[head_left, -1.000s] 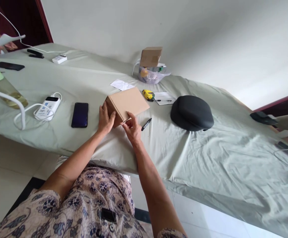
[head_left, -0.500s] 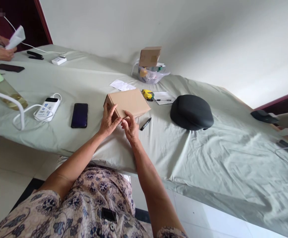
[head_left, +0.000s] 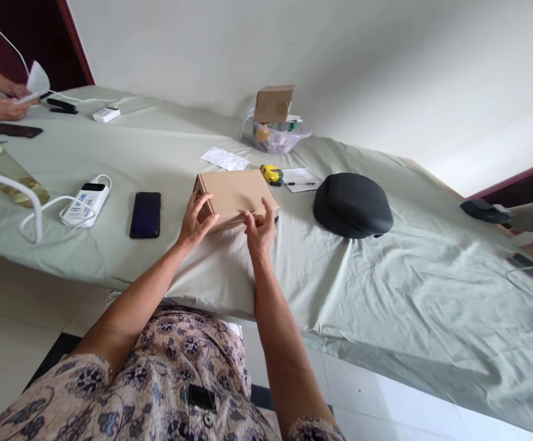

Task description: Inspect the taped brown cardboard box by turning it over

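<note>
A flat brown cardboard box (head_left: 235, 191) lies on the grey-green cloth-covered table (head_left: 385, 288). My left hand (head_left: 195, 220) grips its near left corner, fingers curled over the top edge. Along the box's near right edge my right hand (head_left: 260, 231) has its fingers bent onto the front edge. Behind that hand a black marker pen is mostly hidden. Just left of the box lies a black phone (head_left: 145, 214).
A white power bank (head_left: 85, 201) with a cable and a green-capped bottle (head_left: 0, 171) lie left. A black domed case (head_left: 352, 205), yellow tape measure (head_left: 272, 174), papers and a plastic tub (head_left: 279, 136) with a small box sit beyond. Another person's hands (head_left: 4, 104) hold paper far left.
My right hand has slid to the right along the box's front edge and now covers the pen. The box has turned slightly. The other person has shifted the paper.
</note>
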{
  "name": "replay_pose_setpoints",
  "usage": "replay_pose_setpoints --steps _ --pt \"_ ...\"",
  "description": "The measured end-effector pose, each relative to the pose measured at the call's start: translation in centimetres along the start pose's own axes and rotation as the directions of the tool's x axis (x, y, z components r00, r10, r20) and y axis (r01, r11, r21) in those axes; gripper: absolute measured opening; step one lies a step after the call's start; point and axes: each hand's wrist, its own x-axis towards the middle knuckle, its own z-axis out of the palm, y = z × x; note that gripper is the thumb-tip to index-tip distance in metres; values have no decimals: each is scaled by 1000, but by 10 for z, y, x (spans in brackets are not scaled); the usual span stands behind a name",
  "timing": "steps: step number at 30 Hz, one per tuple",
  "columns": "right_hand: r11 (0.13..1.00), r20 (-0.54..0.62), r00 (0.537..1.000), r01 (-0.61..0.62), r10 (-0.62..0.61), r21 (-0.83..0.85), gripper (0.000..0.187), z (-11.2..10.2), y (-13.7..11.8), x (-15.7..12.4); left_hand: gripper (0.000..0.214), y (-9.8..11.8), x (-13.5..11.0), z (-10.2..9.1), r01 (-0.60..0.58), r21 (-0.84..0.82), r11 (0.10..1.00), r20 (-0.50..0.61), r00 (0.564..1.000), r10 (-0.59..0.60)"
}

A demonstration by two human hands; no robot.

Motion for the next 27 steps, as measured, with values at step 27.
replay_pose_setpoints --steps 27 --pt "984 4 985 -174 174 45 70 -22 14 14 65 -17 18 -17 180 -437 881 -122 959 -256"
